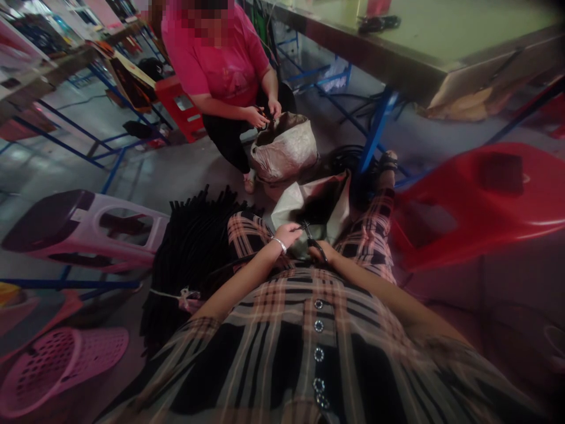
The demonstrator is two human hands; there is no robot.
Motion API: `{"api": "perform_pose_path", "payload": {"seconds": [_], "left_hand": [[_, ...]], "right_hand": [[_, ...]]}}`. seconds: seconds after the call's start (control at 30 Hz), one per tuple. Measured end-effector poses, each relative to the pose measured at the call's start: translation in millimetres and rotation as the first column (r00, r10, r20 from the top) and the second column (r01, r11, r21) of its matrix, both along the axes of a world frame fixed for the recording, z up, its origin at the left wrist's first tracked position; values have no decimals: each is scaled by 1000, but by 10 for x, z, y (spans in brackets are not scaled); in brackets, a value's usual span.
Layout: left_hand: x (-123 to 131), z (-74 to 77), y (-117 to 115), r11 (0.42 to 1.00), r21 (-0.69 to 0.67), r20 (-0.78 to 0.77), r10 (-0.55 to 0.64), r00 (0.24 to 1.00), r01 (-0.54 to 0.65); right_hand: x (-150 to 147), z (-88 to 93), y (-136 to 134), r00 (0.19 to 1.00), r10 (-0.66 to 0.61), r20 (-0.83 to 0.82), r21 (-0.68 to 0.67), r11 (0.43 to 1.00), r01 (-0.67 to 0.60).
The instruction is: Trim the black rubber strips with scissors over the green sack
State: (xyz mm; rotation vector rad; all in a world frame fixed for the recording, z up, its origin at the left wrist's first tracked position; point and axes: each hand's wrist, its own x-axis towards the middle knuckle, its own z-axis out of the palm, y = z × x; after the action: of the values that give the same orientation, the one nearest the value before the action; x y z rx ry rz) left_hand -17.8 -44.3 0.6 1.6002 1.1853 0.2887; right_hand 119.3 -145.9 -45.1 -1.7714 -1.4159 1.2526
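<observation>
My right hand (320,252) is shut on a pair of black-handled scissors (309,237) above my lap. My left hand (286,234), with a silver bangle (279,245) on its wrist, pinches something thin and black at the scissor blades. The object is too small to identify exactly. A pale woven sack (309,211) with dark contents sits just beyond both hands. A large bundle of black cords (189,259) hangs beside my left thigh.
A person in a pink shirt (216,65) holds something dark over a woven sack (286,150). A red plastic stool (481,200) stands right, a pink stool (83,227) lies left, and a pink basket (57,371) sits lower left. A table on blue legs (419,35) stands ahead.
</observation>
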Motion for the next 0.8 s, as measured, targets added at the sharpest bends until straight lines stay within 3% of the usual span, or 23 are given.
{"api": "perform_pose_path", "payload": {"seconds": [0.2, 0.37, 0.43, 0.8], "left_hand": [[-22, 53, 66, 997, 61, -72, -35, 997, 39], [-207, 195, 169, 952, 217, -234, -164, 958, 216], [-284, 206, 183, 946, 210, -262, -190, 946, 248], [-262, 7, 166, 984, 135, -217, -82, 973, 113]], "right_hand": [[-37, 24, -42, 992, -116, -38, 5, 993, 117], [-18, 8, -39, 980, -193, -55, -20, 981, 192], [-3, 4, -34, 974, -223, -38, -26, 975, 222], [42, -122, 30, 971, -220, 93, -16, 975, 223]]}}
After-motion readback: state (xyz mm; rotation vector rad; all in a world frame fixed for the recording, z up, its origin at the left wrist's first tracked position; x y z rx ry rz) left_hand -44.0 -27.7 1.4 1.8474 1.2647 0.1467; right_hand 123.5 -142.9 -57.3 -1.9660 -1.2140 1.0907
